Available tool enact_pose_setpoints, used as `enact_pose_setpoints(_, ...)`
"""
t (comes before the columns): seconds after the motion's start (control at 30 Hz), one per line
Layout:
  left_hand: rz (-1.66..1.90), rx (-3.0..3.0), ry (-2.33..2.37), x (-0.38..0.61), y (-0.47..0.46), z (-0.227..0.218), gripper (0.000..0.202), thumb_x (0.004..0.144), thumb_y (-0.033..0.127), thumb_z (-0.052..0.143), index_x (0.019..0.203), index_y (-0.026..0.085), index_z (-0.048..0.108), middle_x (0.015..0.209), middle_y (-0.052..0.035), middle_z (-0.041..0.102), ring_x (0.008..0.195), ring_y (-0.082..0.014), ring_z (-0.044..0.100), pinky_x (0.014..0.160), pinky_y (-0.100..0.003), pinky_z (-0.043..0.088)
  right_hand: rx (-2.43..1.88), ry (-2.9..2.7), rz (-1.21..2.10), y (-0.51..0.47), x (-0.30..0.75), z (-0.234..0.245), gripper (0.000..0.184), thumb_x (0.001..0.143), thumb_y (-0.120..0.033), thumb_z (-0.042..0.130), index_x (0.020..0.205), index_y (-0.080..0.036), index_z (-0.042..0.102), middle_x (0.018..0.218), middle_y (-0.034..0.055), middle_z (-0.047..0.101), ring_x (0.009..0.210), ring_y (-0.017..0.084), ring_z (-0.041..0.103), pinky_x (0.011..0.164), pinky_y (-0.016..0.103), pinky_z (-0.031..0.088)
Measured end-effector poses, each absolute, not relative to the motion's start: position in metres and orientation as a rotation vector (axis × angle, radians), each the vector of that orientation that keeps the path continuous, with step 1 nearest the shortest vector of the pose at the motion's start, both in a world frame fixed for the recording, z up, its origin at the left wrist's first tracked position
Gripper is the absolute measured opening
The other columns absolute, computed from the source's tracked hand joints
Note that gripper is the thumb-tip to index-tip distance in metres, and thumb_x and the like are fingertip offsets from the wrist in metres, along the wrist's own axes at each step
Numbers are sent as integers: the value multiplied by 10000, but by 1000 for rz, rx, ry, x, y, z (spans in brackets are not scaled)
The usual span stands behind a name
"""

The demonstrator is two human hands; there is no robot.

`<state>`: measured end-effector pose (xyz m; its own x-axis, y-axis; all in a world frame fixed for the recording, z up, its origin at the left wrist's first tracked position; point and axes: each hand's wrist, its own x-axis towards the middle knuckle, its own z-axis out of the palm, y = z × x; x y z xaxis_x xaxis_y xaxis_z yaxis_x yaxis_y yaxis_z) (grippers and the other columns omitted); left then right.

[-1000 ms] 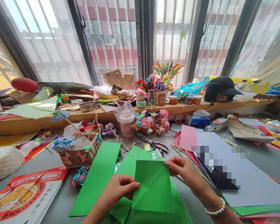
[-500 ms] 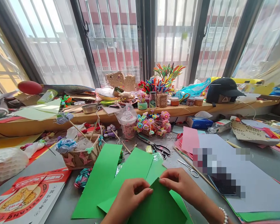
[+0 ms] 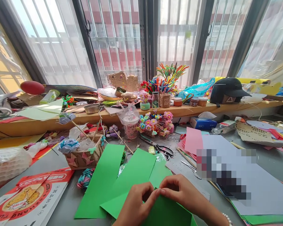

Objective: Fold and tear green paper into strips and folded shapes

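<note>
A dark green sheet of paper (image 3: 168, 211) is pinched along its top by both hands at the bottom middle. My left hand (image 3: 138, 201) grips it with thumb and forefinger. My right hand (image 3: 181, 191), with a beaded bracelet at the wrist, pinches the same spot, so the two thumbs nearly touch. The paper's lower part runs out of the frame. Under and beyond the hands lie lighter green paper pieces (image 3: 134, 171), and a long green strip (image 3: 101, 185) rests to the left.
Black-handled scissors (image 3: 163, 149) and small silver scissors (image 3: 191, 169) lie beyond the hands. On the right, a phone (image 3: 228, 188) rests on white paper (image 3: 261, 188). A flower-decorated box (image 3: 83, 158) and a red-and-white bag (image 3: 30, 194) stand left. A cluttered ledge (image 3: 103, 117) runs behind.
My hands have come closer together, with the fingertips now meeting at the top of the dark green paper. Its pointed corner, visible before, is now mostly covered by the fingers.
</note>
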<state>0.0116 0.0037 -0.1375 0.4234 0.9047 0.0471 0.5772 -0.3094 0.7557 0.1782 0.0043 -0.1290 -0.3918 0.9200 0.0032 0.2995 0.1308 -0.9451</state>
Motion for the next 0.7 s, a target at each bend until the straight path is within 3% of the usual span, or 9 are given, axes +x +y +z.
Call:
enact_pose_setpoints(0.2,729,2226,1356,11,3,-148,340,839,343,318,543,189,382,533,17,432,528,-131,410,535,-235,277,-1169,-1785,1296,3,177,-130,198,728,-289,540,727,-131,659,653,23,625,614,136,514,545,208,367)
enact_pose_setpoints(0.5,662,2198,1278,14,6,-142,373,827,365,314,500,191,275,484,46,304,481,-107,333,485,-227,231,-1134,-1795,1342,4,179,-131,166,712,-226,544,756,-135,675,669,23,639,626,140,536,544,205,378)
enact_pose_setpoints(0.7,734,2251,1296,7,5,-137,356,815,339,354,498,189,294,484,50,281,473,-103,324,499,-225,239,-1091,-1731,1488,5,187,-127,168,684,-208,573,801,-165,685,762,24,672,734,165,579,651,226,419)
